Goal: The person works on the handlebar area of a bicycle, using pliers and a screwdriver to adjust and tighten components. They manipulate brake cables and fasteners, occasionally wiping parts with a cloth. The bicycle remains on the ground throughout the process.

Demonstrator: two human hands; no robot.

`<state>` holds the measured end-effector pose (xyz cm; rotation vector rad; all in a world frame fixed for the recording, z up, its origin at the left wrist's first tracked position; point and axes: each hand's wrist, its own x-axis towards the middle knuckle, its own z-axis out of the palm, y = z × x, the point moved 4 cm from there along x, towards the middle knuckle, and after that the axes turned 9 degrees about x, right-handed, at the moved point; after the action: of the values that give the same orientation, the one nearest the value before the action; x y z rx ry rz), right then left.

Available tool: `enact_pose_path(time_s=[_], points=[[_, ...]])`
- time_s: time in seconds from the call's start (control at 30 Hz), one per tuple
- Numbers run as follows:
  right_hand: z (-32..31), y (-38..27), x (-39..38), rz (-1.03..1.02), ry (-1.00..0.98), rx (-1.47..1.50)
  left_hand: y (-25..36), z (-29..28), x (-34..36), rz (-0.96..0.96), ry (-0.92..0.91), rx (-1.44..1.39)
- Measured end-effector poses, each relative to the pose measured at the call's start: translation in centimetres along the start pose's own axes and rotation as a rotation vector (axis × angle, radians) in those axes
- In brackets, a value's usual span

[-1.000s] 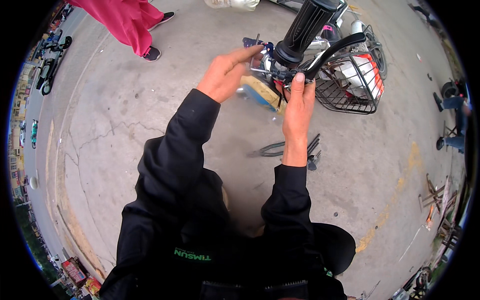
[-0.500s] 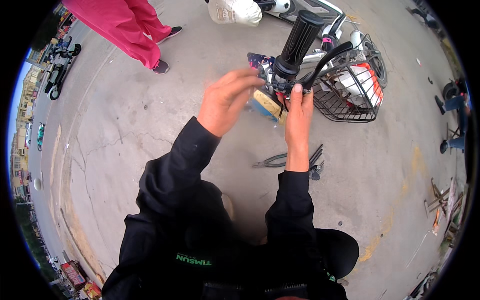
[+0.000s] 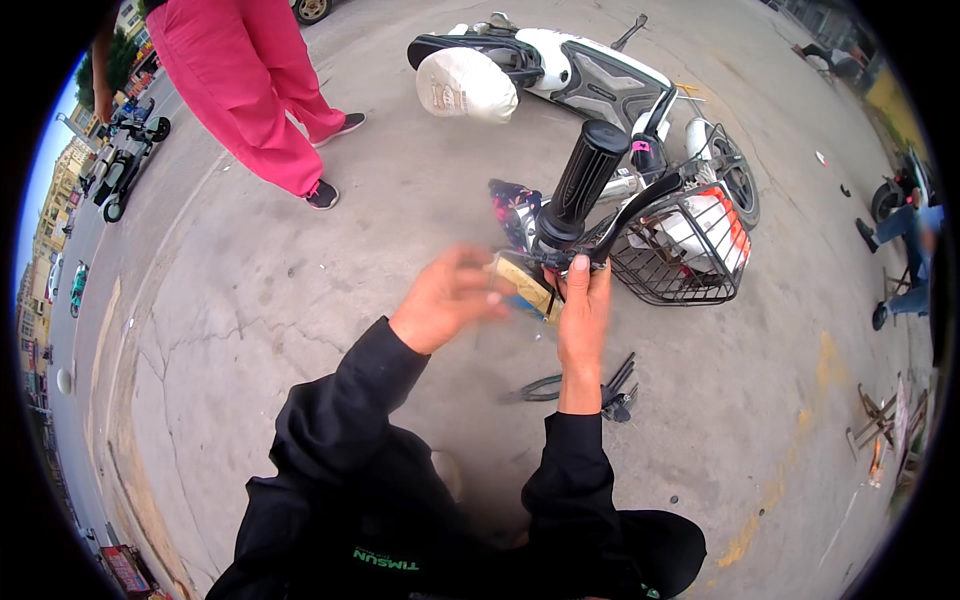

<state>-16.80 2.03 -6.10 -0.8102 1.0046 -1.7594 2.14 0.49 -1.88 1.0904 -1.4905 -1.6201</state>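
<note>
My right hand (image 3: 585, 310) grips the black brake-lever mount (image 3: 575, 260) at the base of an upright ribbed handlebar grip (image 3: 590, 175), the curved lever (image 3: 640, 200) rising rightward. My left hand (image 3: 450, 290), blurred, has its fingers spread just left of the mount, where a thin metal key (image 3: 503, 258) faintly shows. Behind these are a dark patterned cloth (image 3: 510, 208) and a yellow-and-blue piece (image 3: 530, 292). A wire basket (image 3: 660, 285) holding white and orange items lies right of my hands. Pliers and dark tools (image 3: 618, 395) lie on the concrete below.
A white scooter (image 3: 565, 60) lies on its side behind, with a white bag (image 3: 465, 85). A person in pink trousers (image 3: 240, 100) stands at the upper left; another in blue jeans (image 3: 900, 295) is at the right. A parked scooter (image 3: 125, 170) and wooden pieces (image 3: 875, 420) are farther out.
The view has tilted, so the scene sits lower and more of the fallen scooter shows. My left hand has drawn back from the metal key and spread its fingers. My right hand keeps its grip.
</note>
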Motion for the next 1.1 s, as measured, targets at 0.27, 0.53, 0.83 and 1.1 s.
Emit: enact_pose_path(time_s=[0.27,0.53,0.83,1.1], points=[[0.2,-0.1,-0.3,0.032,0.018,-0.038,0.0,-0.5,4.0,0.355,0.283,0.969],[0.3,0.6,0.0,0.049,-0.010,-0.013,2.6,-0.6,5.9,0.354,0.121,0.027],[0.2,0.1,0.4,-0.079,-0.003,-0.011,3.3,1.8,1.2,0.363,0.229,0.083],[0.2,0.1,0.9,-0.112,-0.024,-0.198,2.4,1.3,-2.1,0.201,0.036,-0.179]])
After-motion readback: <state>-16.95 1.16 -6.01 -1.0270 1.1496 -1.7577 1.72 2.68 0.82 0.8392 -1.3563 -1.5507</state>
